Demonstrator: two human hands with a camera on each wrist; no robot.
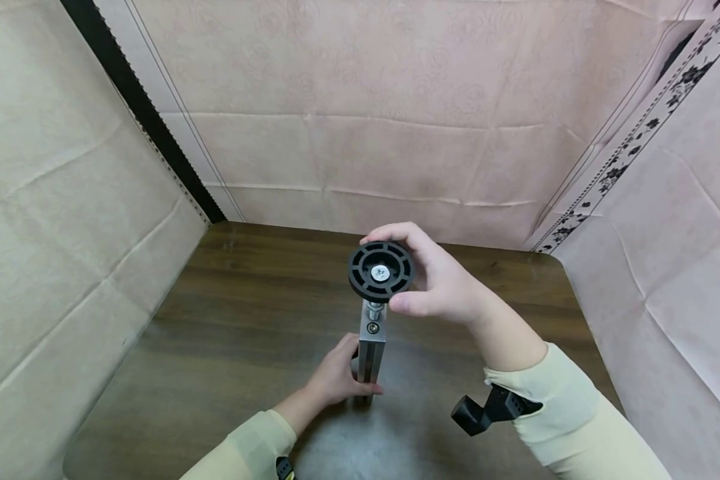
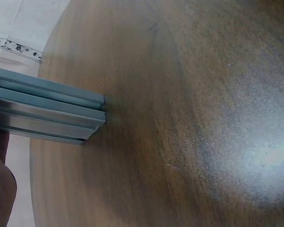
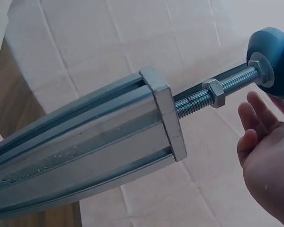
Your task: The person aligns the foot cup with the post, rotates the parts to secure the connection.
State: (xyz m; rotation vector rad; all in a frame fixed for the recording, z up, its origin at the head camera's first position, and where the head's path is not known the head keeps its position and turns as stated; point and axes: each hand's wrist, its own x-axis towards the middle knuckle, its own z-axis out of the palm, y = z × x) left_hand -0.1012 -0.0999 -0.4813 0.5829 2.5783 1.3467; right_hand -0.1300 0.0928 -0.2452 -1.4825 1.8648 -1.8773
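Note:
A silver aluminium profile (image 1: 371,357) stands roughly upright over the wooden table, in the middle of the head view. My left hand (image 1: 336,377) grips it low down, the thumb across its near side. Whether its bottom end (image 2: 92,118) touches the tabletop, I cannot tell. From the end plate (image 3: 163,116) on top comes a threaded rod (image 3: 194,104) with a hex nut (image 3: 214,93) partway along. On the rod's end sits a round black levelling foot (image 1: 390,257). My right hand (image 1: 441,283) holds this foot by its rim, between thumb and fingers.
Brown wooden tabletop (image 1: 234,347) spreads beneath both hands. Pale creased cloth (image 1: 366,160) hangs behind it, and more cloth (image 1: 54,220) flanks both sides. A black wrist camera (image 1: 486,408) juts from the right sleeve.

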